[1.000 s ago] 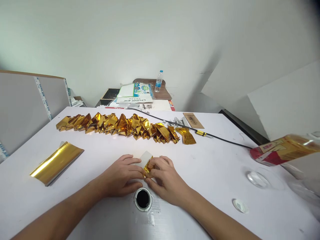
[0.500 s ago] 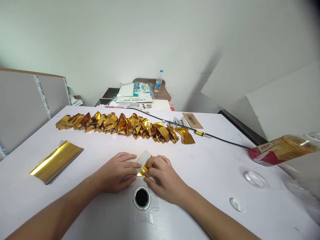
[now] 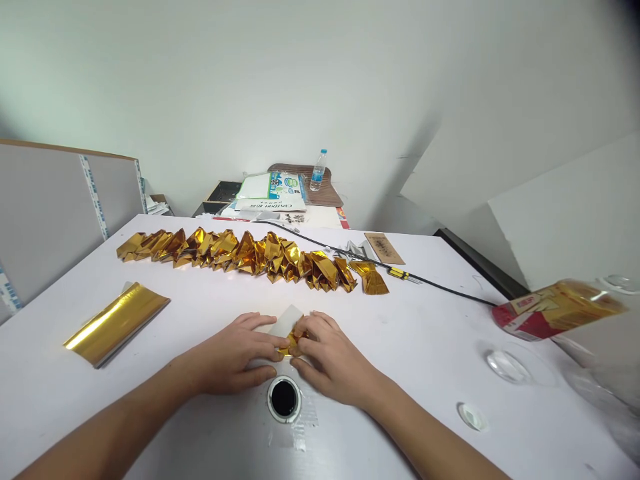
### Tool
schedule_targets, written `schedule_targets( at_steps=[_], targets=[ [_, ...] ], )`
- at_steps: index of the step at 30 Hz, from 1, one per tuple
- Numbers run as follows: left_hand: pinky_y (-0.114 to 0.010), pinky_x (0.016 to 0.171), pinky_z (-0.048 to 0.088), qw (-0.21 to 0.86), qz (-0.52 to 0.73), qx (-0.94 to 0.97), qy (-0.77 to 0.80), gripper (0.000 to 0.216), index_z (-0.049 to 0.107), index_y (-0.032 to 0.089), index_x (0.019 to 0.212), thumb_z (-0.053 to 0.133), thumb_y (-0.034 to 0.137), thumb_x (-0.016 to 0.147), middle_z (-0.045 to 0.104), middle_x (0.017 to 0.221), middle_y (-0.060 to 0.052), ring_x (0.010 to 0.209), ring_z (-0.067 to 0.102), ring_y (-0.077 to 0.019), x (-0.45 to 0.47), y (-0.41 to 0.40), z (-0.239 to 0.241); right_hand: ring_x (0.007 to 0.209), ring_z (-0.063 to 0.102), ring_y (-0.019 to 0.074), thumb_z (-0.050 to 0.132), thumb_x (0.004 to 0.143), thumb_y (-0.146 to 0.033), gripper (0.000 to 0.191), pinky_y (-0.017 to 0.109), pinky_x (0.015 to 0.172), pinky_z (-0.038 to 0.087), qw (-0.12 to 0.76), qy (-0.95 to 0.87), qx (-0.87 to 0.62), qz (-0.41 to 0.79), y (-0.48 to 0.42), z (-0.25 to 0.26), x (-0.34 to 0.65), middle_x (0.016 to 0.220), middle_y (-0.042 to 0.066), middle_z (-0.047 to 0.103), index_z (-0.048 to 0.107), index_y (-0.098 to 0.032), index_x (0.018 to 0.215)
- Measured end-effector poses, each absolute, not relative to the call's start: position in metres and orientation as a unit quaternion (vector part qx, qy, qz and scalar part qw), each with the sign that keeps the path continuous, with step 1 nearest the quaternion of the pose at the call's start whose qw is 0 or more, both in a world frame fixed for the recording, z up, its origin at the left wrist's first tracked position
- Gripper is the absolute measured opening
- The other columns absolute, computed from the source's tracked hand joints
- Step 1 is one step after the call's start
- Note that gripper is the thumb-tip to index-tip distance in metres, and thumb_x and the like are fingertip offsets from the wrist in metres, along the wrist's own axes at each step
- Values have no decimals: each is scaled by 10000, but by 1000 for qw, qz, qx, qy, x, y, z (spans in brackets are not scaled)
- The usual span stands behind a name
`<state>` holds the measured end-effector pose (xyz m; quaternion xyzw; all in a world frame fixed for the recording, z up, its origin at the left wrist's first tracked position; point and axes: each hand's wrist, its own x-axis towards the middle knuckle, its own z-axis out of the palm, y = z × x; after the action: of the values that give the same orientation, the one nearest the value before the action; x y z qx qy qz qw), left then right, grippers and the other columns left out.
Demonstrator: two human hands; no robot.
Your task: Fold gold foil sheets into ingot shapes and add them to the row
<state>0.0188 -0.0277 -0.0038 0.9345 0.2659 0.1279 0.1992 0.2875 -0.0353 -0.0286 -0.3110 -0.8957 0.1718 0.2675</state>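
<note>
Both hands rest on the white table (image 3: 410, 333) near its front middle. My left hand (image 3: 235, 357) and my right hand (image 3: 327, 357) meet over a small piece of gold foil paper (image 3: 291, 344), pinching and pressing it with closed fingertips. Its white back side (image 3: 287, 319) pokes out behind the fingers. Most of the piece is hidden under the hands. Beyond them a long row of folded gold paper pieces (image 3: 250, 252) stretches across the table. At the left lies a stack of flat gold foil sheets (image 3: 116, 323).
A round black hole (image 3: 284, 399) with taped rim sits just in front of the hands. A black cable (image 3: 380, 265) crosses the far side. A red and gold packet (image 3: 555, 308) and clear plastic lids (image 3: 505, 365) lie right. A cluttered side table holds a water bottle (image 3: 317, 171).
The fingers have closed further over the gold paper, so less gold shows. The view has shifted slightly; the hands stay in the same place.
</note>
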Motion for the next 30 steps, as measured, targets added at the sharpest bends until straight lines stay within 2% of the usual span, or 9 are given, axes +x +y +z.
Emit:
schedule_targets(
  at_steps=[5,8,11,14,16,19,21,25,30],
  targets=[
    [-522,1236,351,190,121,939,261,301,712,385,1279,679,349,982,693,1443,23,1491,481,-331,17,-32,-4,1158,639,242,696,964,-285,96,557,1177,387,263,-902,-294,174,-33,-31,289,1180,78,691,703,-235,1046],
    [-551,1195,363,138,129,941,281,382,675,392,1363,689,412,982,674,1449,-10,1360,547,-352,25,-40,-10,1293,608,265,672,975,-277,155,579,1215,343,270,-903,-295,158,-32,-34,288,1236,85,713,700,-232,1121],
    [-581,1120,402,100,139,930,325,462,652,335,1390,711,487,958,635,1451,-81,1232,560,-357,36,-50,-14,1276,635,253,648,975,-252,167,536,1184,399,294,-899,-288,150,-32,-37,286,1219,83,745,705,-223,1129],
    [-532,1090,429,110,178,918,338,279,698,292,1259,627,401,1012,647,1386,-81,1252,538,-328,40,-50,-14,1167,696,238,667,978,-281,130,497,1136,455,293,-898,-288,161,-32,-38,286,1173,78,769,726,-234,1083],
    [-505,1101,436,108,226,897,364,233,696,251,1203,536,312,1044,661,1355,-87,1275,537,-302,36,-44,-14,1150,708,240,695,973,-306,105,494,1135,456,281,-900,-289,165,-31,-37,286,1152,72,777,733,-238,1044],
    [-506,1125,455,92,260,873,401,340,623,208,1352,504,254,1037,655,1405,-118,1333,537,-301,27,-30,-20,1219,685,258,701,981,-341,112,527,1173,411,268,-905,-294,151,-31,-35,287,1111,66,788,731,-237,1011],
    [-505,1137,472,94,248,882,388,405,594,204,1417,525,233,1019,670,1406,-119,1344,560,-297,22,-23,-26,1276,657,280,677,1001,-365,140,593,1216,335,265,-903,-312,127,-31,-35,287,1105,72,791,731,-237,985],
    [-496,1092,524,92,237,896,363,280,714,203,1227,559,206,994,733,1259,-113,1230,645,-289,22,-20,-33,1343,595,326,646,1018,-361,174,677,1233,218,264,-888,-371,61,-31,-35,288,1190,95,774,753,-232,971],
    [-475,982,576,80,212,901,369,209,720,167,1151,641,241,973,726,1138,-124,1098,655,-296,29,-30,-27,1269,584,348,704,982,-412,262,658,1192,264,245,-884,-397,32,-31,-35,290,1248,120,756,762,-227,1158]
  ],
)
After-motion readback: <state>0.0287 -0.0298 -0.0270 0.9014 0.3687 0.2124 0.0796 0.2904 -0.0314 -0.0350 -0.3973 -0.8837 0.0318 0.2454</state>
